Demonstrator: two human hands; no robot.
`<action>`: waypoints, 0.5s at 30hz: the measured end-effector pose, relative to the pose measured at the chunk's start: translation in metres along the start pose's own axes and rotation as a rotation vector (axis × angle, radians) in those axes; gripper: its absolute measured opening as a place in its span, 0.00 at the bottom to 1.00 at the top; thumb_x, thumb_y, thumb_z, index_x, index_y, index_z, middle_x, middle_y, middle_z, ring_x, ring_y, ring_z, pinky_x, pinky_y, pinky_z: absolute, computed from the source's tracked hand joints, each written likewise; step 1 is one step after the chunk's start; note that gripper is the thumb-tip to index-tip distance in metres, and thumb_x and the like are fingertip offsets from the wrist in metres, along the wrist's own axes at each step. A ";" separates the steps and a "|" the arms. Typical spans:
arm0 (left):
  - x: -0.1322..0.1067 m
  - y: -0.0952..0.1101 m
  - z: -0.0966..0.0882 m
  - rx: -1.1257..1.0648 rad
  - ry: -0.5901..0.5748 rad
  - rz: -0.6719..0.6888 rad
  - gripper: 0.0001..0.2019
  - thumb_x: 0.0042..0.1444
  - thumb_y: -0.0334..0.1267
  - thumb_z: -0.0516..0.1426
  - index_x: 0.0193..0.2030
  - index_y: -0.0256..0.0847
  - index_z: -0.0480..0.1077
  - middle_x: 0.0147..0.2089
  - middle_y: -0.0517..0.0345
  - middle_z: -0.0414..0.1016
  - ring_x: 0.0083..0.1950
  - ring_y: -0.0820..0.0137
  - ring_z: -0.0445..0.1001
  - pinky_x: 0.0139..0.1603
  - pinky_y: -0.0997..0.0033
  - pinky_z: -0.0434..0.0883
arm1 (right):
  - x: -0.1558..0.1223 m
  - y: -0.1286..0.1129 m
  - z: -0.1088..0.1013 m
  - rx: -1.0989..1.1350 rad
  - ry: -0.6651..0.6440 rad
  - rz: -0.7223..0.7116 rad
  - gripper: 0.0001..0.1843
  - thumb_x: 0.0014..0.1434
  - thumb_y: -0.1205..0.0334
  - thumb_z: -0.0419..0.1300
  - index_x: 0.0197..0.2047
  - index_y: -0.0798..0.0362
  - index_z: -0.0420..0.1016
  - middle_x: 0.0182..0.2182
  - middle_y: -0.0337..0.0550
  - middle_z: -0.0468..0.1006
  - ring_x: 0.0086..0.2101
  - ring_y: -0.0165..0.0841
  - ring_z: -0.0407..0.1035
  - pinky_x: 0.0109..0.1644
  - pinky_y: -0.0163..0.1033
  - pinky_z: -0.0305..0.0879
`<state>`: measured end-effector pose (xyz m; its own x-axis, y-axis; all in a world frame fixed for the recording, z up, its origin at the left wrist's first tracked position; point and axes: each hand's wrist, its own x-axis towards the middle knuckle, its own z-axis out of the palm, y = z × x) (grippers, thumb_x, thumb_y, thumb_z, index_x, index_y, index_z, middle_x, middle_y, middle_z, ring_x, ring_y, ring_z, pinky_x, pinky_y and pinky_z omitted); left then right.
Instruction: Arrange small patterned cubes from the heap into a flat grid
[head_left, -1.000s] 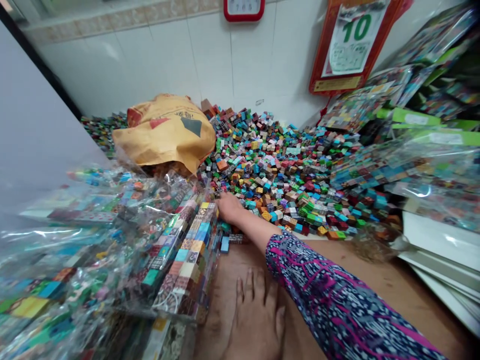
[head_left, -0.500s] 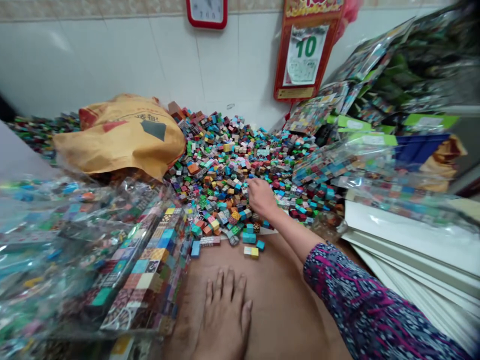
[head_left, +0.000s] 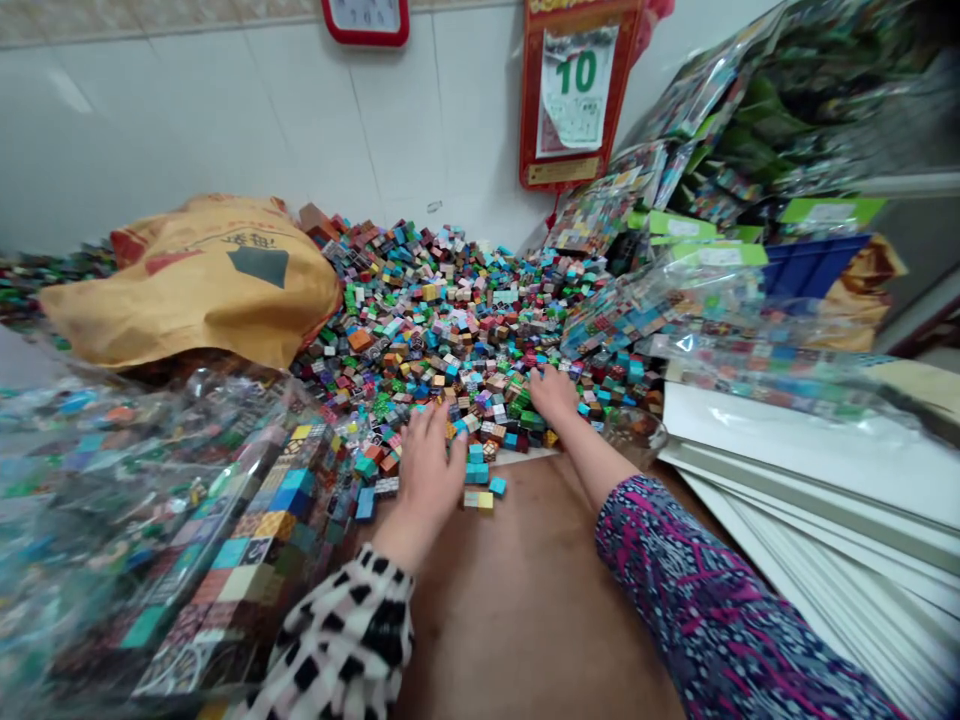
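Observation:
A big heap of small coloured cubes lies against the white tiled wall. My left hand, in a black-and-white checked sleeve, rests flat at the heap's near edge with its fingers stretched out over the cubes. My right hand, in a purple patterned sleeve, reaches into the heap farther right; its fingertips are sunk among the cubes and hidden. A few loose cubes lie on the brown surface between my hands.
A yellow sack lies on the heap at the left. Clear bags of packed cube sheets crowd the left side. White boards are stacked at the right, with more filled bags above. A calendar hangs on the wall.
My left hand has come into view and reached forward to the heap's edge. My right hand has shifted right and slightly nearer. The bare foot seen before is out of view.

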<state>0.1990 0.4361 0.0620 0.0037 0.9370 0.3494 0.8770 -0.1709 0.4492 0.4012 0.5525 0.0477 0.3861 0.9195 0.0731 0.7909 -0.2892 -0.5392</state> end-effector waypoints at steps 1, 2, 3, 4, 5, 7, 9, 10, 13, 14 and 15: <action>0.016 0.000 0.003 0.006 0.012 -0.025 0.25 0.62 0.41 0.49 0.64 0.32 0.64 0.67 0.40 0.63 0.71 0.54 0.55 0.72 0.51 0.52 | 0.000 0.001 0.000 0.004 -0.012 0.002 0.27 0.68 0.52 0.42 0.62 0.56 0.68 0.54 0.62 0.72 0.53 0.50 0.68 0.55 0.53 0.62; 0.031 -0.001 0.007 0.009 0.020 -0.043 0.25 0.62 0.41 0.48 0.64 0.31 0.64 0.67 0.39 0.63 0.71 0.54 0.55 0.72 0.51 0.52 | 0.001 0.001 0.000 0.006 -0.024 0.001 0.28 0.68 0.52 0.42 0.62 0.55 0.67 0.53 0.61 0.73 0.52 0.50 0.69 0.54 0.53 0.62; 0.044 -0.003 0.011 0.012 0.019 -0.058 0.25 0.63 0.41 0.48 0.64 0.32 0.63 0.66 0.39 0.63 0.70 0.54 0.56 0.71 0.51 0.52 | 0.002 0.001 0.000 0.007 -0.035 -0.001 0.28 0.68 0.51 0.42 0.62 0.55 0.68 0.52 0.60 0.74 0.52 0.50 0.70 0.54 0.53 0.63; 0.055 -0.005 0.016 0.015 0.014 -0.076 0.25 0.63 0.42 0.48 0.64 0.33 0.63 0.66 0.39 0.63 0.70 0.54 0.56 0.71 0.50 0.52 | 0.003 0.001 0.000 0.006 -0.045 0.000 0.28 0.68 0.51 0.42 0.62 0.55 0.68 0.52 0.60 0.75 0.52 0.50 0.70 0.54 0.53 0.63; 0.065 -0.007 0.020 0.021 0.008 -0.097 0.26 0.63 0.43 0.47 0.64 0.31 0.63 0.66 0.37 0.62 0.70 0.53 0.56 0.71 0.50 0.52 | 0.004 0.001 0.000 0.005 -0.055 0.002 0.28 0.68 0.50 0.42 0.62 0.55 0.68 0.51 0.60 0.76 0.52 0.50 0.70 0.54 0.53 0.63; 0.082 -0.013 0.028 0.029 -0.020 -0.140 0.26 0.64 0.43 0.46 0.63 0.29 0.65 0.65 0.34 0.63 0.69 0.50 0.57 0.69 0.49 0.54 | 0.008 -0.001 0.000 0.003 -0.077 0.002 0.30 0.68 0.48 0.42 0.62 0.55 0.68 0.49 0.60 0.77 0.51 0.51 0.71 0.54 0.54 0.63; 0.098 -0.020 0.034 0.032 -0.059 -0.194 0.26 0.64 0.45 0.45 0.61 0.28 0.66 0.63 0.30 0.65 0.67 0.46 0.60 0.66 0.46 0.56 | 0.011 -0.002 0.000 0.002 -0.105 -0.011 0.31 0.67 0.46 0.42 0.61 0.56 0.69 0.49 0.61 0.77 0.50 0.52 0.72 0.54 0.55 0.63; 0.105 -0.024 0.037 0.032 -0.079 -0.223 0.26 0.64 0.46 0.45 0.60 0.29 0.67 0.62 0.29 0.66 0.66 0.44 0.61 0.65 0.43 0.55 | 0.013 -0.002 0.001 0.004 -0.120 -0.024 0.31 0.67 0.46 0.42 0.60 0.56 0.70 0.49 0.61 0.77 0.50 0.53 0.72 0.54 0.55 0.63; 0.124 -0.038 0.044 0.002 -0.155 -0.290 0.26 0.64 0.51 0.45 0.56 0.32 0.70 0.60 0.29 0.69 0.63 0.40 0.64 0.63 0.36 0.52 | 0.020 -0.001 0.003 0.016 -0.159 -0.057 0.34 0.66 0.42 0.42 0.62 0.54 0.70 0.52 0.60 0.76 0.53 0.54 0.70 0.55 0.57 0.62; 0.128 -0.043 0.046 -0.022 -0.180 -0.301 0.27 0.64 0.53 0.46 0.54 0.33 0.71 0.60 0.30 0.69 0.63 0.40 0.65 0.63 0.37 0.53 | 0.023 -0.001 0.004 0.024 -0.169 -0.064 0.35 0.65 0.40 0.42 0.63 0.53 0.69 0.54 0.59 0.75 0.54 0.54 0.69 0.56 0.57 0.61; 0.132 -0.048 0.049 -0.053 -0.198 -0.304 0.28 0.63 0.56 0.46 0.53 0.32 0.71 0.60 0.30 0.69 0.63 0.40 0.65 0.62 0.38 0.54 | 0.025 0.000 0.005 0.033 -0.181 -0.072 0.36 0.65 0.38 0.42 0.64 0.52 0.68 0.56 0.58 0.73 0.55 0.54 0.68 0.57 0.57 0.61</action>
<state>0.1808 0.5832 0.0468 -0.1563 0.9873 0.0298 0.8261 0.1141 0.5519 0.4086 0.5773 0.0449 0.2353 0.9712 -0.0382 0.7963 -0.2151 -0.5654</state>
